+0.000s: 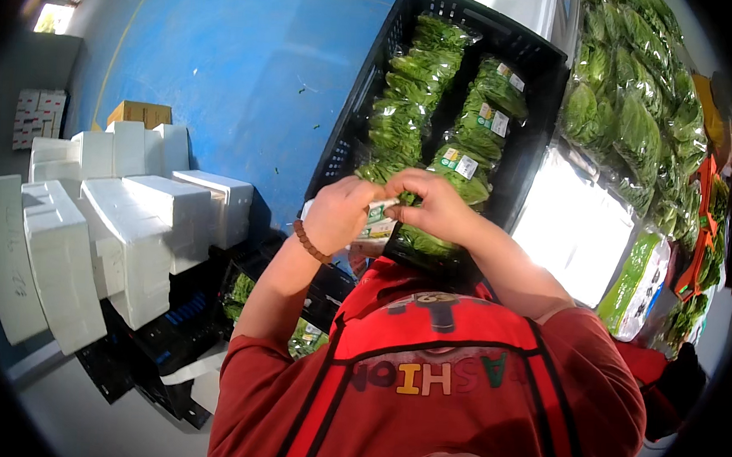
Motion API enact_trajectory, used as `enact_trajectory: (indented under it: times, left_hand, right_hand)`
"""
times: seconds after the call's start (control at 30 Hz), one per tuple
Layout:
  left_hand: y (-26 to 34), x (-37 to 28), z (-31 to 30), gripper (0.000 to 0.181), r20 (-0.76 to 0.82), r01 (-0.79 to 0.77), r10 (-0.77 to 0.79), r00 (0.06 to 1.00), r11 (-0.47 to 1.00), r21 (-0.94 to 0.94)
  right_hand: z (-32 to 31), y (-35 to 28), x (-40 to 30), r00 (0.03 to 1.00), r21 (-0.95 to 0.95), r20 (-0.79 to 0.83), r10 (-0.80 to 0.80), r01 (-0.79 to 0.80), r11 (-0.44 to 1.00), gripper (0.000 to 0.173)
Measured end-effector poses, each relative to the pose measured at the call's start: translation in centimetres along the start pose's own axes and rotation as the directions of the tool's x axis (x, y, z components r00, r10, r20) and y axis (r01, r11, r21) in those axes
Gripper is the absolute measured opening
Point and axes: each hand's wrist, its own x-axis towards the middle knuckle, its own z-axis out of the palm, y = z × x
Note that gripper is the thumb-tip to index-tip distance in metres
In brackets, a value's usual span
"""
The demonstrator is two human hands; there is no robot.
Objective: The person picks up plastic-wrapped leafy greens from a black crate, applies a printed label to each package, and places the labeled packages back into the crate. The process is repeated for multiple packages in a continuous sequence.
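Observation:
My left hand (342, 208), with a brown beaded bracelet at the wrist, holds a stack or strip of printed labels (377, 230) with green marks. At the edge of a label, the thumb and forefinger of my right hand (432, 202) pinch together. Both hands are over the near end of a black plastic crate (546, 42). Inside it, bagged leafy greens lie in two rows. The left-row bags (404, 100) show no labels; several in the right row (480, 126) bear white and green labels. Part of the crate's near end is hidden by my hands.
White foam boxes (149, 217) are piled at left, with a cardboard box (139, 114) behind. Black crates (181, 318) stand below them. On the right are a bright white surface (574, 224), bagged lettuce (636, 112), a green-and-white package (636, 283) and an orange crate (704, 227).

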Motion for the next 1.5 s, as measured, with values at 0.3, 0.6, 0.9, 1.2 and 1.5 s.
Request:
enact_trajectory:
  times: [0.3, 0.6, 0.9, 1.2, 1.5]
  left_hand:
    - [-6.2, -0.8, -1.1, 0.011, 0.189, -0.103, 0.086, 0.978, 0.991, 0.082]
    - [-8.5, 1.6, -0.6, 0.020, 0.086, -0.115, 0.123, 0.989, 0.989, -0.093]
    - [-8.4, 3.2, 0.5, 0.020, 0.084, -0.150, 0.155, 0.984, 0.987, -0.061]
    - [-8.7, 2.8, 1.9, 0.015, 0.093, -0.128, 0.134, 0.987, 0.989, -0.071]
    - [-8.5, 3.3, 1.9, 0.013, 0.077, -0.195, 0.197, 0.977, 0.980, -0.023]
  right_hand:
    - [3.3, -0.2, 1.7, 0.999, -0.459, -0.014, 0.032, -0.035, 0.888, 0.024]
    - [3.3, 2.1, 3.7, 0.973, -0.174, -0.227, 0.036, -0.077, 0.982, 0.023]
    - [1.5, 1.9, 4.3, 0.988, -0.308, -0.138, 0.073, -0.113, 0.945, 0.020]
    - [1.2, 2.3, 3.2, 0.991, -0.481, -0.112, 0.075, -0.120, 0.868, 0.020]
    - [2.0, 3.3, 2.3, 0.951, -0.353, -0.308, -0.033, -0.082, 0.932, 0.020]
